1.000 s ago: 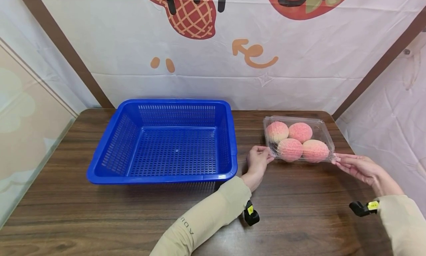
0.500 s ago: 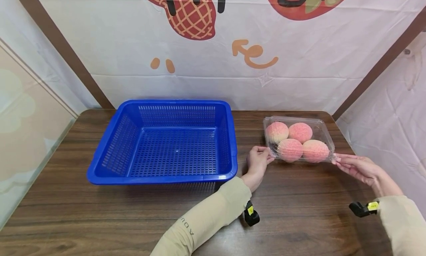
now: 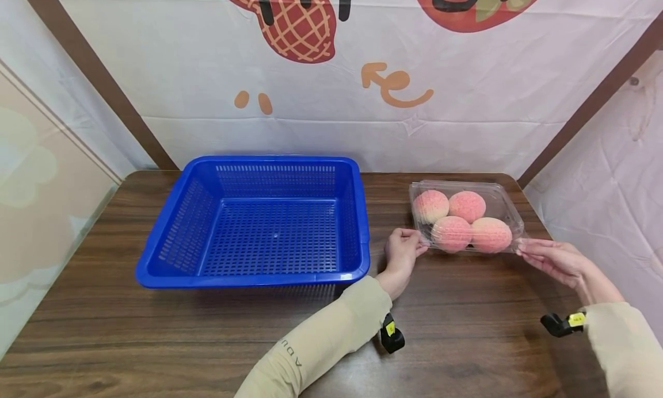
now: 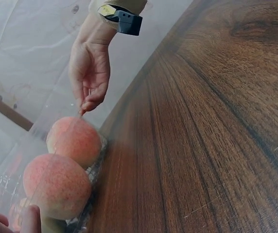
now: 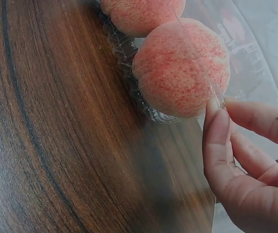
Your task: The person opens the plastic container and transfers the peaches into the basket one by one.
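Note:
Several pink-and-cream peaches (image 3: pixel 452 234) sit in a clear plastic clamshell box (image 3: pixel 498 198) at the right of the table in the head view. My left hand (image 3: pixel 403 253) pinches the box's front left corner. At the front right corner my right hand (image 3: pixel 561 263) pinches the thin plastic edge between thumb and forefinger. Close up in the right wrist view, that edge crosses in front of a peach (image 5: pixel 180 68), above the ribbed rim of the base, so the lid stands apart from the base there. Only fingertips (image 4: pixel 31 218) of my left hand show in the left wrist view.
A blue plastic basket (image 3: pixel 252 280) with slotted sides stands left of the box, its right rim near my left wrist. Bare brown wood table (image 3: pixel 466 329) lies in front of the box. White printed cloth (image 3: pixel 331 99) hangs behind the table's back edge.
The right hand and sleeve have shifted very slightly left, and the lid's front edge near the right corner has moved a little. Peaches, basket and left hand stay almost the same.

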Motion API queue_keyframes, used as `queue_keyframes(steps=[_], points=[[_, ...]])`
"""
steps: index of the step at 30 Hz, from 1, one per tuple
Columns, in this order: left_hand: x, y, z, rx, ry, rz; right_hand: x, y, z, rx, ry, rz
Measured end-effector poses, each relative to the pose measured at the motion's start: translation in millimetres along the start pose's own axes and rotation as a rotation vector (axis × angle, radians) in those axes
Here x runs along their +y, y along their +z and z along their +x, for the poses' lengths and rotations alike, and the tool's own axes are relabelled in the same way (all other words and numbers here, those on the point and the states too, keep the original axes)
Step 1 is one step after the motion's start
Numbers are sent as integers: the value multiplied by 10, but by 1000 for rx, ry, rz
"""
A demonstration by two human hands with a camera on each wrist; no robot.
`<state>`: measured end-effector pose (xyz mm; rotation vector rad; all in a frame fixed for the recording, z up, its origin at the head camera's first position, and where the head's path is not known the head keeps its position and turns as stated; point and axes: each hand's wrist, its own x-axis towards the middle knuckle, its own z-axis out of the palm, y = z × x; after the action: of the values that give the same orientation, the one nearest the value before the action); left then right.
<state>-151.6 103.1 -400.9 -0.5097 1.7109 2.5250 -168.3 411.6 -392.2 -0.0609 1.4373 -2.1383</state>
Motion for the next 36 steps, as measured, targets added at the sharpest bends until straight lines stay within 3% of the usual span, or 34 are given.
queue_keyframes(steps=[11, 18, 26, 33, 36], points=[[9, -17, -4, -18, 0, 1, -77, 50, -7, 51, 18, -37], [7, -15, 2, -21, -6, 2, -155, 142, 0, 217, 74, -204], [17, -7, 7, -13, -2, 6, -234, 228, 34, 328, 156, -552], [25, -3, -2, -6, -4, 13, -281, 301, 55, 379, 193, -1023], [20, -1, -5, -4, -6, 19, -317, 331, 48, 382, 198, -1177]])
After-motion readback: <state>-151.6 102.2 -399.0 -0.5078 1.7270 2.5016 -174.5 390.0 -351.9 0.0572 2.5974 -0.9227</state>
